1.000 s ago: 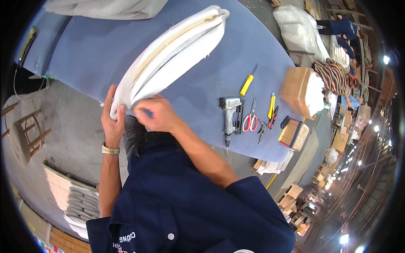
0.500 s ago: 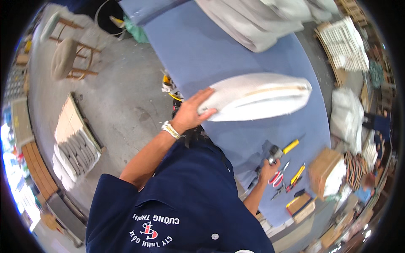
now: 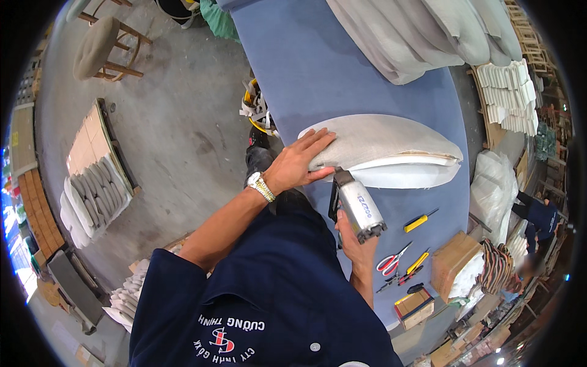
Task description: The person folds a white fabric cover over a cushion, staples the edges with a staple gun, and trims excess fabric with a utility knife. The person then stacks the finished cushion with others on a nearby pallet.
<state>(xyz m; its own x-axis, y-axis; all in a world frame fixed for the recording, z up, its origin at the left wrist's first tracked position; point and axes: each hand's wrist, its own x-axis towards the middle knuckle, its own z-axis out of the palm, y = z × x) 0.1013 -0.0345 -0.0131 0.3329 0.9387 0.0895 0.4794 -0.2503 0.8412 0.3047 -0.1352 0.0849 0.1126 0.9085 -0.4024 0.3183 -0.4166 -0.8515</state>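
A grey fabric-covered cushion (image 3: 379,137) lies on the blue-topped table, its white underside and a thin tan edge showing along the near side. My left hand (image 3: 302,160) grips its left end, fingers over the fabric and thumb along the near edge. In my right hand (image 3: 353,237) is a silver-and-black staple gun (image 3: 361,205), fingers wrapped round its handle. The gun's nose is at the cushion's near edge, close to my left thumb; whether it touches cannot be made out.
On the blue table (image 3: 293,73) lie a yellow-handled screwdriver (image 3: 417,223), red-handled scissors (image 3: 391,262), a yellow cutter (image 3: 418,262) and pliers. Grey covered pieces (image 3: 422,37) are piled at the far end. A cardboard box (image 3: 455,260) stands at the right; a stool (image 3: 101,49) is far left.
My right hand has lifted the staple gun from beside the screwdriver and brought it left to the cushion's near edge. The cushion has tilted, showing more of its grey top.
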